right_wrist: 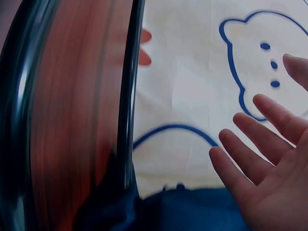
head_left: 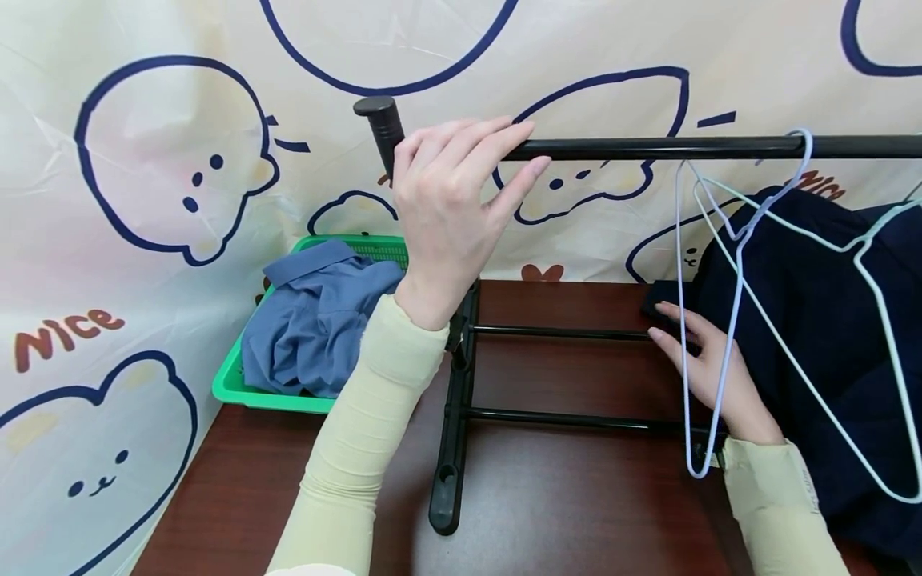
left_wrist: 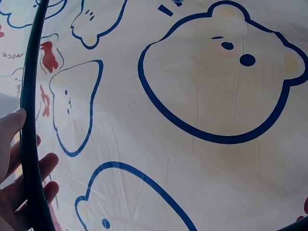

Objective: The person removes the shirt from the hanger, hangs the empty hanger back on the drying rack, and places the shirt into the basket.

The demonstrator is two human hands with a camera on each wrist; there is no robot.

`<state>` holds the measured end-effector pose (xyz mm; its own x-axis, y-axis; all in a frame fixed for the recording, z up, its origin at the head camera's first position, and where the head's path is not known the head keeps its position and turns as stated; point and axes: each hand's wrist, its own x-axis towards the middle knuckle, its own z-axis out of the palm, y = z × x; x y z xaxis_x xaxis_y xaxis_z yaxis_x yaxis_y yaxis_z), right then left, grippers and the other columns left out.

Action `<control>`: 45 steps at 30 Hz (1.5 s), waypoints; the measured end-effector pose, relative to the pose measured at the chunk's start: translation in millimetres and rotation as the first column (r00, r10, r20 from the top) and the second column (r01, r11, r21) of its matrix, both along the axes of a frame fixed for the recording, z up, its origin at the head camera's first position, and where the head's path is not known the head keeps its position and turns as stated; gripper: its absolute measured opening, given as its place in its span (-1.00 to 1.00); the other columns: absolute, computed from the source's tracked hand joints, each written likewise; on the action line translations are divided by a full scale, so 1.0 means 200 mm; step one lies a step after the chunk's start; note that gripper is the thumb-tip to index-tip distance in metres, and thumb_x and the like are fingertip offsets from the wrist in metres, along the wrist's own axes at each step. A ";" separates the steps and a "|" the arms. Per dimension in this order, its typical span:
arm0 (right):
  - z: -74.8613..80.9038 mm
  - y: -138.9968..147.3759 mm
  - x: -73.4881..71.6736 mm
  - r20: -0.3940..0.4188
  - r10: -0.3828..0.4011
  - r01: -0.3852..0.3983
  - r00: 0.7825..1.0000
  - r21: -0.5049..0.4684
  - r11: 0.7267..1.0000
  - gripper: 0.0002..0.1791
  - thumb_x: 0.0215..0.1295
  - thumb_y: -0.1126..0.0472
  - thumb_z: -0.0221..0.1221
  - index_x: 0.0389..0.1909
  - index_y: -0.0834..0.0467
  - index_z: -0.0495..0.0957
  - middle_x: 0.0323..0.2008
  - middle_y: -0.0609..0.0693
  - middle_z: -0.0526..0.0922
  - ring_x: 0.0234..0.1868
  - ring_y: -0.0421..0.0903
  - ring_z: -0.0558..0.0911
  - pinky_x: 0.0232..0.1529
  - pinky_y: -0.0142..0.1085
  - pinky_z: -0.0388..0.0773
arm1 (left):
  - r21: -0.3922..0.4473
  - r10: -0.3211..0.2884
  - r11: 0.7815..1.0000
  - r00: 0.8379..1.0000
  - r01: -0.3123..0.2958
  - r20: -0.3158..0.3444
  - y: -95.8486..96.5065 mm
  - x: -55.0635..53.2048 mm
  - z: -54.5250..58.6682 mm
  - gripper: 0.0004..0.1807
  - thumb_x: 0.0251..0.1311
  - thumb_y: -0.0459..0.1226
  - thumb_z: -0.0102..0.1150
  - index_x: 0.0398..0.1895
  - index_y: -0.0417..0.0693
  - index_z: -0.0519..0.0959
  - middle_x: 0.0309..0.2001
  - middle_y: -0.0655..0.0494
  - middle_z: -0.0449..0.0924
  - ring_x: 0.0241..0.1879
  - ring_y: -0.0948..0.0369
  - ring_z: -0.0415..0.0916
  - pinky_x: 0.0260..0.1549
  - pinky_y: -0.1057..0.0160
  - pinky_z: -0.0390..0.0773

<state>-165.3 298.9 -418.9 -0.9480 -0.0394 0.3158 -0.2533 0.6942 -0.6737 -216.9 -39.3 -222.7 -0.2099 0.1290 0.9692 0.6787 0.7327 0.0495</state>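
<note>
My left hand (head_left: 450,188) holds the top rail (head_left: 648,149) of a black clothes rack near its left end. In the left wrist view the thumb is on one side of the rail (left_wrist: 31,96) and the fingers on the other. My right hand (head_left: 709,364) is low on the right, behind a pale blue hanger (head_left: 740,264) that hooks over the rail. Its fingers are spread and hold nothing in the right wrist view, above dark blue cloth (right_wrist: 192,209). Beside it hangs a large navy garment (head_left: 807,320), with a pale green hanger (head_left: 882,304) in front.
A green basket (head_left: 270,402) with a crumpled blue garment (head_left: 310,320) stands at the left. The rack's black foot (head_left: 446,480) and two lower bars (head_left: 555,417) cross the brown table (head_left: 562,496). Behind hangs a white sheet (head_left: 216,320) with cartoon outlines.
</note>
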 end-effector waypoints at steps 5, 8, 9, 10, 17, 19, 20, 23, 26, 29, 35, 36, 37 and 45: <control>0.02 0.12 0.06 0.059 -0.100 0.099 0.993 0.010 0.995 -0.41 0.49 -0.05 0.18 0.45 0.07 0.42 0.37 0.22 0.44 0.18 0.35 0.55 -0.11 -0.66 0.25 | -0.004 0.019 1.000 1.000 -0.019 0.004 0.00 0.00 -0.01 -0.58 0.37 0.10 0.23 0.05 0.06 0.77 0.05 0.09 0.72 0.12 0.19 0.57 0.22 0.21 0.27; 0.04 0.18 0.09 0.076 -0.155 0.154 0.985 0.015 0.988 -0.39 0.50 -0.07 0.16 0.48 0.03 0.39 0.35 0.27 0.44 0.16 0.34 0.54 -0.17 -0.63 0.26 | -0.003 0.026 1.000 1.000 -0.026 0.002 0.00 0.00 -0.01 -0.59 0.37 0.10 0.23 0.05 0.07 0.77 0.05 0.08 0.72 0.12 0.20 0.57 0.22 0.21 0.28; 0.04 0.20 0.10 0.070 -0.170 0.169 0.983 0.021 0.985 -0.39 0.50 -0.07 0.16 0.47 0.03 0.39 0.34 0.27 0.45 0.15 0.33 0.55 -0.18 -0.63 0.26 | -0.002 0.027 1.000 1.000 -0.027 0.000 0.00 0.00 -0.01 -0.58 0.37 0.10 0.24 0.05 0.07 0.77 0.05 0.08 0.72 0.12 0.20 0.57 0.21 0.21 0.28; 0.05 0.22 0.11 0.065 -0.191 0.190 0.979 0.018 0.982 -0.40 0.49 -0.07 0.17 0.47 0.02 0.40 0.33 0.28 0.47 0.14 0.20 0.60 -0.19 -0.64 0.27 | -0.001 0.026 1.000 1.000 -0.026 -0.003 0.00 0.00 -0.01 -0.58 0.37 0.10 0.24 0.05 0.06 0.77 0.05 0.08 0.72 0.12 0.20 0.57 0.21 0.20 0.29; 0.05 0.31 0.15 -0.037 -0.290 0.289 0.956 -0.039 0.957 -0.46 0.43 0.04 0.27 0.38 0.08 0.51 0.26 0.15 0.57 -0.10 -0.67 0.43 -0.10 -0.75 0.30 | 0.010 0.017 1.000 1.000 -0.017 -0.024 0.00 0.00 0.00 -0.60 0.36 0.09 0.26 0.02 0.04 0.78 0.03 0.07 0.72 0.10 0.19 0.58 0.18 0.19 0.30; 0.06 0.33 0.17 -0.028 -0.316 0.316 0.948 -0.022 0.949 -0.44 0.44 0.01 0.25 0.41 0.04 0.48 0.25 0.12 0.57 -0.09 -0.68 0.39 -0.08 -0.72 0.26 | 0.011 0.013 1.000 1.000 -0.013 -0.024 0.01 0.00 0.00 -0.59 0.36 0.09 0.26 0.02 0.04 0.78 0.03 0.07 0.73 0.10 0.19 0.58 0.19 0.19 0.30; 0.06 0.34 0.18 -0.017 -0.329 0.329 0.944 -0.009 0.944 -0.43 0.45 -0.01 0.23 0.43 0.01 0.46 0.28 0.11 0.55 -0.08 -0.68 0.38 -0.07 -0.71 0.25 | 0.011 0.013 1.000 1.000 -0.012 -0.023 0.01 0.00 0.00 -0.59 0.36 0.09 0.26 0.02 0.03 0.78 0.03 0.07 0.73 0.10 0.19 0.58 0.19 0.19 0.30; 0.09 0.36 0.21 0.003 -0.374 0.374 0.927 0.032 0.927 -0.39 0.47 -0.07 0.19 0.48 -0.05 0.39 0.31 0.16 0.52 -0.06 -0.67 0.35 -0.05 -0.69 0.22 | 0.012 0.011 1.000 1.000 -0.010 -0.021 0.01 0.00 0.00 -0.58 0.36 0.09 0.26 0.02 0.03 0.78 0.02 0.07 0.73 0.09 0.18 0.58 0.20 0.19 0.29; 0.11 0.38 0.23 0.010 -0.396 0.396 0.918 0.018 0.918 -0.39 0.49 -0.06 0.16 0.51 -0.09 0.35 0.37 0.14 0.46 0.00 -0.65 0.36 0.03 -0.70 0.25 | 0.018 0.006 1.000 1.000 -0.006 -0.025 0.01 0.00 0.00 -0.58 0.35 0.09 0.27 0.03 0.02 0.78 0.01 0.07 0.73 0.08 0.18 0.59 0.20 0.20 0.29; 0.13 0.40 0.24 -0.025 -0.408 0.407 0.913 -0.031 0.913 -0.42 0.50 0.03 0.17 0.50 -0.06 0.37 0.38 0.04 0.46 0.08 -0.58 0.41 0.11 -0.65 0.27 | 0.024 0.001 1.000 0.999 0.000 -0.032 0.01 0.00 0.00 -0.59 0.35 0.08 0.27 0.02 0.02 0.78 0.00 0.08 0.74 0.06 0.18 0.60 0.19 0.20 0.29; 0.17 0.45 0.27 -0.155 -0.404 0.373 0.902 -0.196 0.907 -0.50 0.43 0.31 0.22 0.38 0.10 0.50 0.21 -0.21 0.59 0.09 -0.46 0.53 0.11 -0.60 0.35 | 0.029 -0.003 1.000 0.999 0.004 -0.039 0.01 -0.01 0.00 -0.59 0.34 0.08 0.28 0.02 0.02 0.78 -0.01 0.10 0.74 0.04 0.20 0.60 0.18 0.20 0.30; 0.18 0.46 0.27 -0.175 -0.401 0.359 0.899 -0.228 0.905 -0.51 0.42 0.35 0.22 0.35 0.15 0.52 0.16 -0.26 0.61 0.07 -0.47 0.55 0.09 -0.62 0.37 | 0.030 -0.003 1.000 0.999 0.005 -0.040 0.01 -0.01 0.00 -0.59 0.34 0.08 0.28 0.02 0.02 0.78 -0.02 0.10 0.74 0.04 0.20 0.60 0.18 0.20 0.30; 0.18 0.46 0.28 -0.199 -0.398 0.343 0.896 -0.260 0.903 -0.53 0.40 0.38 0.22 0.32 0.18 0.55 0.11 -0.30 0.62 0.04 -0.47 0.57 0.06 -0.62 0.38 | 0.031 -0.003 1.000 0.999 0.005 -0.041 0.01 -0.01 0.00 -0.59 0.34 0.07 0.29 0.01 0.02 0.78 -0.02 0.10 0.75 0.03 0.20 0.60 0.17 0.20 0.30; 0.19 0.53 0.28 -0.284 -0.427 0.331 0.859 -0.329 0.884 -0.56 0.46 0.32 0.15 0.33 0.10 0.53 0.09 -0.40 0.57 0.11 -0.44 0.53 0.16 -0.59 0.30 | 0.038 -0.008 0.999 0.999 0.010 -0.045 0.01 -0.01 -0.01 -0.60 0.33 0.07 0.30 0.00 0.01 0.79 -0.03 0.11 0.75 0.02 0.19 0.60 0.17 0.19 0.30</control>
